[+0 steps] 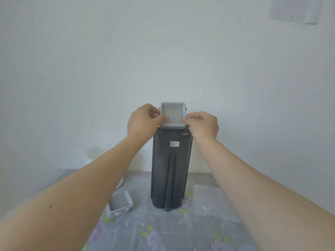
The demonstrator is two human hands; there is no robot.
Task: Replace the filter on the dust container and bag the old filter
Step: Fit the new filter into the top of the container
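A tall dark grey dust container (170,169) stands upright on the table, a small white label near its top. A square white pleated filter (173,115) sits tilted at the container's top opening. My left hand (142,122) pinches the filter's left edge and my right hand (203,125) pinches its right edge. A second white filter (119,203) lies on the table to the lower left of the container. A clear plastic bag (208,201) lies flat on the table to the right.
The table carries a floral patterned cloth (163,230). A cream round object (119,183) is partly hidden behind my left forearm. A plain wall stands close behind the table, with a paper sheet (295,9) at the top right.
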